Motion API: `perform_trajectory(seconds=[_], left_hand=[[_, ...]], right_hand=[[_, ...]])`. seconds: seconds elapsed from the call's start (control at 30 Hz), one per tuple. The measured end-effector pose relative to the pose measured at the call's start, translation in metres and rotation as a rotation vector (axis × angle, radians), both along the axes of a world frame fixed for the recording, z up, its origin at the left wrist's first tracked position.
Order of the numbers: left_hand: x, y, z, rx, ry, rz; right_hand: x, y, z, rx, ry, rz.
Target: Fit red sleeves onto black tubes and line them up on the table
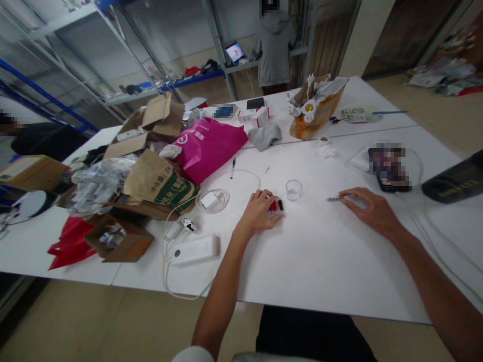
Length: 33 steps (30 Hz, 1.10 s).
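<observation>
My left hand [259, 210] rests on the white table [320, 261] with its fingers curled over a small red and black object [275, 205]. My right hand [368, 206] lies farther right, fingers closed around a pale object whose ridged metal tip [333, 199] sticks out to the left. A small clear cup [293, 189] stands between the two hands, a little farther back.
A pink bag [207, 146], brown cardboard boxes [151, 125] and paper bags pile up at the left. A white power bank [194, 250] and charger with cables [211, 200] lie near my left arm. A phone [390, 166] sits right. A person in grey [273, 45] stands at the shelves.
</observation>
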<state>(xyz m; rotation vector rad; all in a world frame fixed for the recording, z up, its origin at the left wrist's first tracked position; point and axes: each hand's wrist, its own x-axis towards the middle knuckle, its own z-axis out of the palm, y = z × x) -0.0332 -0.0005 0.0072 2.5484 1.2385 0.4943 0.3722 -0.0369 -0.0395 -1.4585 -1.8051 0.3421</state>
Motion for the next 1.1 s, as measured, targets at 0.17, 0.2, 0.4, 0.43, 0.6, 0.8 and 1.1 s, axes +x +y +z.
perform_trajectory(seconds=[0.17, 0.2, 0.4, 0.43, 0.6, 0.8, 1.1], left_hand=[[0.0020, -0.0005, -0.0016, -0.007, 0.003, -0.003], [0.0025, -0.0006, -0.0020, -0.007, 0.006, -0.003], [0.0053, -0.0014, -0.0034, -0.007, 0.013, 0.001], [0.0054, -0.0014, -0.0037, -0.006, 0.015, 0.002], [0.0032, -0.0005, -0.0043, 0.006, 0.021, -0.001], [-0.0008, -0.0004, -0.0011, 0.010, 0.031, 0.007], [-0.0009, 0.0002, -0.0021, 0.003, 0.026, 0.004]], right_hand=[[-0.0001, -0.0009, 0.0012, 0.000, 0.027, -0.009], [0.0003, -0.0008, 0.0006, -0.001, 0.026, -0.012], [0.0020, -0.0002, -0.0013, 0.004, 0.024, -0.012], [0.0019, -0.0004, -0.0009, 0.003, 0.024, -0.012], [0.0015, -0.0019, 0.0018, -0.008, 0.033, -0.014], [0.0022, -0.0023, 0.0014, -0.005, 0.024, -0.027], [0.0013, -0.0016, 0.0021, -0.001, 0.031, -0.028]])
